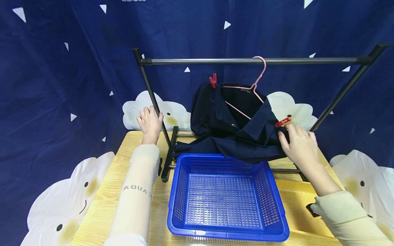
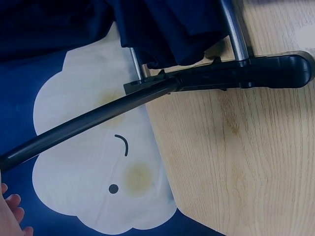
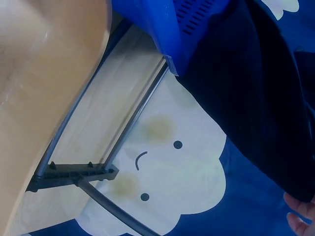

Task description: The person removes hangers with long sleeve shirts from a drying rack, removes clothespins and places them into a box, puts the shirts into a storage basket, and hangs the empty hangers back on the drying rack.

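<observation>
A dark navy collared shirt (image 1: pixel 215 112) hangs on a pink hanger (image 1: pixel 254 85) hooked over the rack's bar (image 1: pixel 209 61). Red clothespins clip it: one clothespin (image 1: pixel 213 81) at the left shoulder, another clothespin (image 1: pixel 282 122) at the right. My right hand (image 1: pixel 300 145) pinches the shirt's cloth just below the right clothespin; in the right wrist view, its fingers (image 3: pixel 298 216) meet the cloth's lower corner at the frame edge. Beside the rack's left post (image 1: pixel 150 85), my left hand (image 1: pixel 150 123) has loosely bent fingers and holds nothing; whether it touches the post is unclear.
A blue plastic basket (image 1: pixel 173 205) stands on the wooden table (image 1: pixel 123 160) in front of the rack, the shirt's hem over its back rim. At its right lies a yellow tray (image 1: pixel 295 208), partly behind my right arm. A blue curtain with clouds hangs behind.
</observation>
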Available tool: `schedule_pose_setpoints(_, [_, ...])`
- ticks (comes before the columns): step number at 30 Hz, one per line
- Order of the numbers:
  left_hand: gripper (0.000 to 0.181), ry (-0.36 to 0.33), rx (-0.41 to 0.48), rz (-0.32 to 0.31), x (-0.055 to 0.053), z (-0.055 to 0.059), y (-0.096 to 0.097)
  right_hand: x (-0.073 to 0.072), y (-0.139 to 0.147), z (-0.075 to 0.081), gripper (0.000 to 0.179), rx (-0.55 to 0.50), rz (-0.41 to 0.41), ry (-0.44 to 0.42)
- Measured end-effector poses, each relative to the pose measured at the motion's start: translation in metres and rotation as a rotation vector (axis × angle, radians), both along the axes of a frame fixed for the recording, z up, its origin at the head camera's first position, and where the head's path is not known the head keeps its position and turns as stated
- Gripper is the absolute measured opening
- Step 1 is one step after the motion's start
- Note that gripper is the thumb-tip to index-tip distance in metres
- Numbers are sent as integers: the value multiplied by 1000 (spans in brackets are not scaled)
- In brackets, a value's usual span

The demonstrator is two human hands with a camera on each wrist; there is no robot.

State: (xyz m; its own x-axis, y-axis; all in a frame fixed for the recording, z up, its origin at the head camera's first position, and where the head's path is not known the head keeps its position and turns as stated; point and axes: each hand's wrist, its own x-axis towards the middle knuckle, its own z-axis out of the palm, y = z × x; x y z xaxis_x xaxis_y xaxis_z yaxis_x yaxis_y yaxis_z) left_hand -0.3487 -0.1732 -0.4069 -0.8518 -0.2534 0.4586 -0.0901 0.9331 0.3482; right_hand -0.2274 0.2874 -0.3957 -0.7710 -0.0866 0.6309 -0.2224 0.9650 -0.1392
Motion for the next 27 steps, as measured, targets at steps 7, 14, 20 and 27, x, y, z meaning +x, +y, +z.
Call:
schedule_pose_setpoints(7, [38, -5, 0, 3, 1, 1, 1, -3, -2, -4, 25, 27, 15, 32])
schedule_pose_setpoints(14, [38, 2, -2, 6, 1, 2, 1, -7, -5, -7, 18, 47, 31, 68])
schedule_pose_setpoints(20, [38, -1, 4, 6, 3, 3, 2, -10, -7, -11, 16, 43, 50, 118])
schedule_pose_setpoints(27, [37, 5, 4, 5, 2, 2, 2, -12, -6, -14, 16, 62, 50, 172])
